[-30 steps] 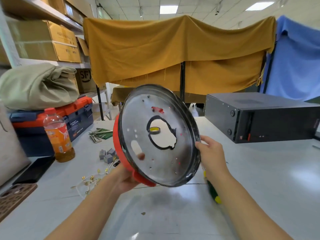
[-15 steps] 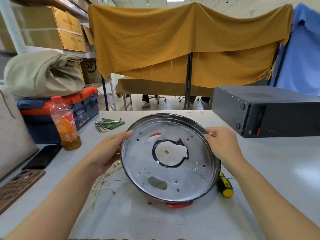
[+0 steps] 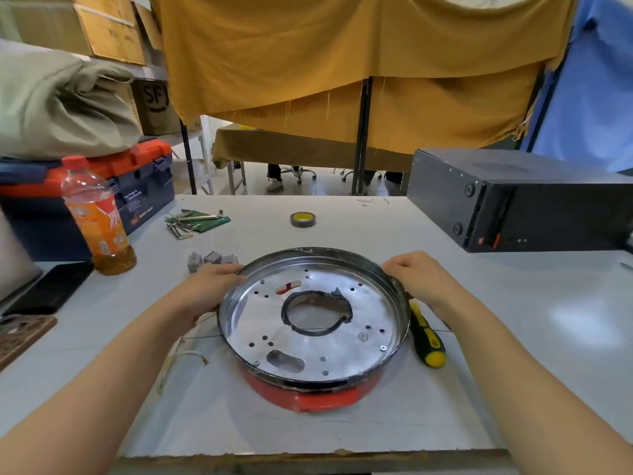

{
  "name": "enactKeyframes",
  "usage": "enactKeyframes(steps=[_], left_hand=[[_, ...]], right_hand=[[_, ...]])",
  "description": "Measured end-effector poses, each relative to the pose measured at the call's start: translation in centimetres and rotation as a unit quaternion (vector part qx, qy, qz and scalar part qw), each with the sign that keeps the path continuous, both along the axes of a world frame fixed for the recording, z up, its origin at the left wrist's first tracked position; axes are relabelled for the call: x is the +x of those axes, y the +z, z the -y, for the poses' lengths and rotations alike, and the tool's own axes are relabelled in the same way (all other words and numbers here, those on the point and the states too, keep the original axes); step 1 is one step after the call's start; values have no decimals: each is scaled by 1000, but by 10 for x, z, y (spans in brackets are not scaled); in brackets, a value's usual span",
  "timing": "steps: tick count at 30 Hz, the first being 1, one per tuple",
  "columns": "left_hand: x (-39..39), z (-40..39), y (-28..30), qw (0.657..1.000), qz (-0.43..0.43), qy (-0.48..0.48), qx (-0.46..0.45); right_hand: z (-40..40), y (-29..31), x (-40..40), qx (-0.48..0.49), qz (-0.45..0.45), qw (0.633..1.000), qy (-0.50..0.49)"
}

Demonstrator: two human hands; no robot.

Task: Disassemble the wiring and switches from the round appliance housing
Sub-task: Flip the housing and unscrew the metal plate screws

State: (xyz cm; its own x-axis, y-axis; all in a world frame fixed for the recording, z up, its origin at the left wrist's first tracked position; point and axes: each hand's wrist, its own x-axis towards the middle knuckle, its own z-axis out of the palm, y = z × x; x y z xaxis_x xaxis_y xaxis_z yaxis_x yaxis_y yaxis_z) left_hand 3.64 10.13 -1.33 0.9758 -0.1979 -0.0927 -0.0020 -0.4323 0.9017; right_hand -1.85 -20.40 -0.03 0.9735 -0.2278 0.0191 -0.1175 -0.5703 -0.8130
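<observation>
**Round housing held flat on the bench**

The round housing [image 3: 313, 332] sits mid-bench [image 3: 513, 337]. The left hand [image 3: 205, 286] grips its rim at ten o'clock, the right hand [image 3: 419, 279] at two o'clock. A screwdriver [image 3: 427, 341] lies at three o'clock.

The pale surface [image 3: 513, 337] carries the round housing [image 3: 313, 337] and a screwdriver [image 3: 426, 341] just beside it. Farther back lie a tape roll [image 3: 302, 219], keys [image 3: 180, 228], a bottle [image 3: 97, 217] and a black box [image 3: 513, 204].

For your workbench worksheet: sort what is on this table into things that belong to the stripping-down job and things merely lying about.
Job:
round housing
left hand
right hand
screwdriver
grey switches
loose wires

Lying about:
drink bottle
tape roll
keys
black case
toolbox
</observation>
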Motion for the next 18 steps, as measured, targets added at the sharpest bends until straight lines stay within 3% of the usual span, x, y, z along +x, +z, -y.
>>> enactKeyframes(steps=[6,9,14,18], left_hand=[[8,8,9,996,60,4,59],[8,23,17,992,104,-30,72],[9,44,15,973,142,-58,174],[7,47,11,970,159,-44,178]], right_hand=[[16,-4,4,31,45,998,-36],[32,-11,4,-14,55,996,-73],[50,-27,1,-176,-26,978,-107],[50,-37,1,-251,-130,953,-113]])
